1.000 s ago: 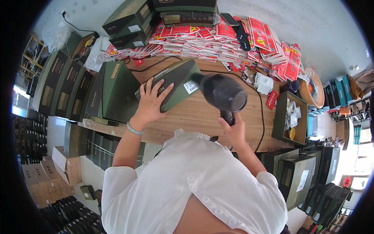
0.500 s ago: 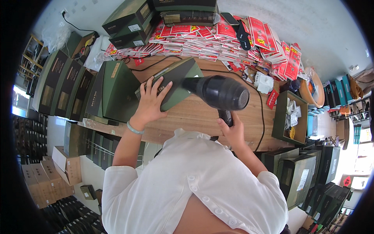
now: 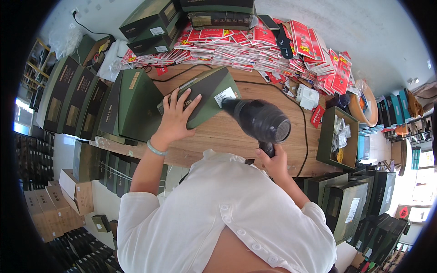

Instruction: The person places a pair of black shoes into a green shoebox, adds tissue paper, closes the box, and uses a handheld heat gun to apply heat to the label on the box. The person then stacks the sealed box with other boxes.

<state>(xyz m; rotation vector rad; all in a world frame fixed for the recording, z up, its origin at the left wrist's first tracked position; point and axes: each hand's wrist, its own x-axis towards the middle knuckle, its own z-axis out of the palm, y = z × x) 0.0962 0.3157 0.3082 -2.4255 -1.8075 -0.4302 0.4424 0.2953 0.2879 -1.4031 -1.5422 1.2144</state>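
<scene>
My left hand (image 3: 177, 113) lies with fingers spread across a dark green and brown shoe box (image 3: 205, 101), the thumb along its near side, holding it tilted on the wooden table. In my right hand (image 3: 274, 161) is a black hair dryer (image 3: 259, 119), gripped by its handle. Its nozzle points left and slightly away, close to a white label (image 3: 225, 96) on the box's right end. Whether the nozzle touches the label I cannot tell. Just left of my left hand, a larger green box (image 3: 140, 107) stands at the table's left edge.
Red printed packets (image 3: 218, 53) are heaped along the back, with a phone (image 3: 268, 22) and a black insole (image 3: 284, 43) on top. A black cord (image 3: 306, 136) crosses the table. An open green box (image 3: 324, 141) of small items stands right. More boxes (image 3: 59, 100) line the left.
The dryer's nozzle has swung a little to the right and nearer to me, so the white label shows more fully. My left hand and the box under it stay nearly in place.
</scene>
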